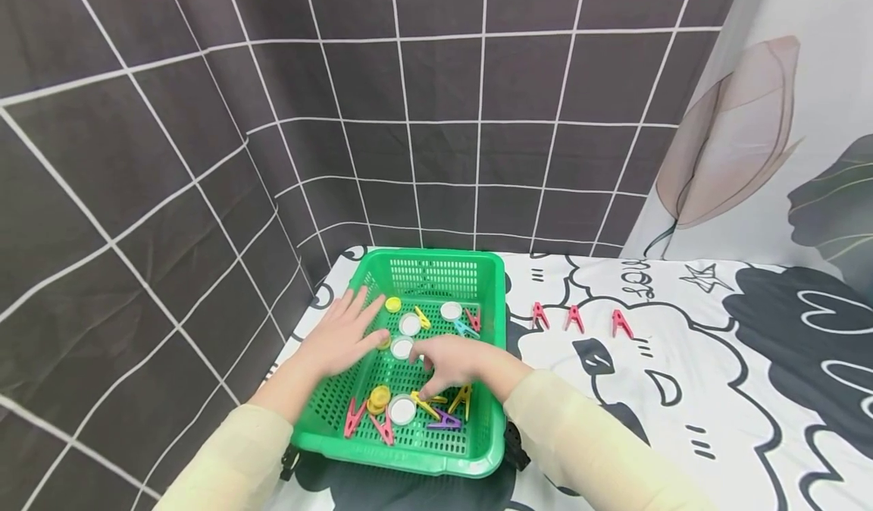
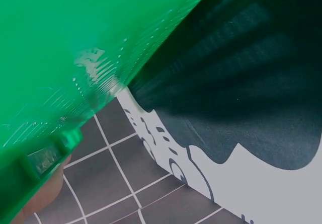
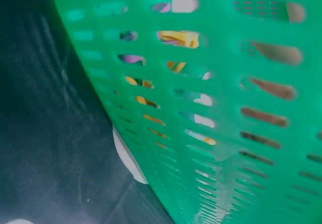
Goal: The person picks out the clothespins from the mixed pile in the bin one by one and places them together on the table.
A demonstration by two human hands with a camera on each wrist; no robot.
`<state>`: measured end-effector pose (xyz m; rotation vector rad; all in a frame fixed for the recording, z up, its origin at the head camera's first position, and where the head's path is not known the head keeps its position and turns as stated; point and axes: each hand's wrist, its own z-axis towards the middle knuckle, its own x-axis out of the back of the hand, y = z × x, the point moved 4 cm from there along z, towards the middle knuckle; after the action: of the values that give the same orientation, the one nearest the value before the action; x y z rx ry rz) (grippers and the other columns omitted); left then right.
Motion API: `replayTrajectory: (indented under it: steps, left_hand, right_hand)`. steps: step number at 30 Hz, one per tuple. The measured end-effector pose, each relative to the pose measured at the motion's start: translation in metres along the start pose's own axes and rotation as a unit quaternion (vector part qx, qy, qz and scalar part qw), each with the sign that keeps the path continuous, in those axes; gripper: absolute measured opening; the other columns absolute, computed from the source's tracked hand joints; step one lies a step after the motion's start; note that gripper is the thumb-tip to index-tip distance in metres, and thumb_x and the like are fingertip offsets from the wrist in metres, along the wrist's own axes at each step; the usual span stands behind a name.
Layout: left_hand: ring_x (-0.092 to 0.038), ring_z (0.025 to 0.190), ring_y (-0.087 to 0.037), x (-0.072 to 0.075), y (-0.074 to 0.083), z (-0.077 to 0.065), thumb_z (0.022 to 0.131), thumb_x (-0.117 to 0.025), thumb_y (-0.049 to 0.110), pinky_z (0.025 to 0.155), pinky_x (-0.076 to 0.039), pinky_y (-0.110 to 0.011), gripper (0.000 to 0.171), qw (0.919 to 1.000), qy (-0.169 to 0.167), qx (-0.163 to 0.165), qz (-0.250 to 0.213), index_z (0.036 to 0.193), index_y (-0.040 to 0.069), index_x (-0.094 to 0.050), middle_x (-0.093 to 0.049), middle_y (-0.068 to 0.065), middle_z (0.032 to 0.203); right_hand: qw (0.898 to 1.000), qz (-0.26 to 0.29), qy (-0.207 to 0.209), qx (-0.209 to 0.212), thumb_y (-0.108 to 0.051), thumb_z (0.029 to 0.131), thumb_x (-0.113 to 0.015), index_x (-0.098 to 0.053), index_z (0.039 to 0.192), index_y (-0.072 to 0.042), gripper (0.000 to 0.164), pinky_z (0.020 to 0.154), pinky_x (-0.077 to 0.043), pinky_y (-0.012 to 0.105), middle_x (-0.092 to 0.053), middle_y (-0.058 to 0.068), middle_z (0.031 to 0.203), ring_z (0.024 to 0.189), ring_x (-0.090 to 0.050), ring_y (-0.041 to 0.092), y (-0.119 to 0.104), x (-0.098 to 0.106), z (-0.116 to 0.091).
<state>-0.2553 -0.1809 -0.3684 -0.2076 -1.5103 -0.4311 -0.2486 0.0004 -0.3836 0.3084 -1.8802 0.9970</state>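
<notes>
A green plastic basket (image 1: pixel 495 359) holds clothespins and round caps. My left hand (image 1: pixel 344 333), fingers spread straight, lies over its left side; part of that hand (image 2: pixel 48 196) shows past the rim in the left wrist view. Over the basket's right half hovers my right hand (image 1: pixel 453 361), thumb and index finger apart, nothing visible between them. Its thumb tip is just above a yellow clothespin (image 1: pixel 424 406). Close by are a purple clothespin (image 1: pixel 445 421), another yellow clothespin (image 1: pixel 461 399) and a white cap (image 1: pixel 402 409). In the right wrist view, the basket's slotted wall (image 3: pixel 221 73) partly hides the contents.
Three red clothespins (image 1: pixel 574 318) stand in a row on the patterned cloth (image 1: pixel 702 374), right of the basket. Inside it are also pink clothespins (image 1: pixel 354 418), yellow caps (image 1: pixel 378 397), more white caps (image 1: pixel 410 324) and a blue clothespin (image 1: pixel 465 329). A dark gridded curtain (image 1: pixel 443 155) hangs behind.
</notes>
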Motion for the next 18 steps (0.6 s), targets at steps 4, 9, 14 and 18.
replayTrajectory:
  steps: [4,9,14,18]
  left_hand:
    - [-0.004,0.14,-0.041,0.001,0.001,0.001,0.096,-0.029,0.058,0.112,-0.004,-0.051,0.072,1.0,-0.001,-0.001,0.001,0.15,0.012,-0.021,-0.012,-0.021,0.153]
    - [-0.004,0.14,-0.04,0.001,0.001,0.001,0.096,-0.029,0.059,0.112,-0.004,-0.051,0.071,1.0,-0.002,0.002,-0.003,0.15,0.013,-0.021,-0.012,-0.021,0.153]
    - [-0.004,0.14,-0.04,0.001,0.001,0.001,0.096,-0.029,0.059,0.112,-0.004,-0.051,0.071,1.0,-0.003,0.002,-0.004,0.15,0.013,-0.021,-0.012,-0.021,0.153]
    - [-0.005,0.14,-0.041,0.0,0.0,0.0,0.096,-0.028,0.059,0.112,-0.005,-0.052,0.072,1.0,-0.002,0.003,-0.001,0.151,0.013,-0.02,-0.011,-0.021,0.153]
  right_hand:
    - [1.0,-0.013,-0.02,-0.004,-0.03,0.076,-0.078,-0.058,0.12,-0.014,0.05,0.077,-0.049,0.027,-0.062,-0.001,0.098,0.087,-0.056,0.01,0.0,-0.002,0.0]
    - [0.998,-0.034,-0.047,-0.012,-0.03,0.077,-0.078,-0.059,0.12,-0.019,0.049,0.075,-0.049,0.026,-0.062,-0.002,0.097,0.085,-0.057,0.009,-0.002,-0.006,-0.001]
    - [0.995,-0.065,-0.067,-0.03,-0.03,0.076,-0.079,-0.059,0.12,-0.023,0.049,0.073,-0.049,0.027,-0.06,-0.007,0.089,0.081,-0.056,0.008,-0.004,-0.012,-0.001]
    - [0.991,-0.097,-0.078,-0.044,-0.032,0.074,-0.081,-0.059,0.119,-0.027,0.05,0.073,-0.048,0.028,-0.058,-0.008,0.087,0.079,-0.055,0.008,-0.004,-0.019,0.0]
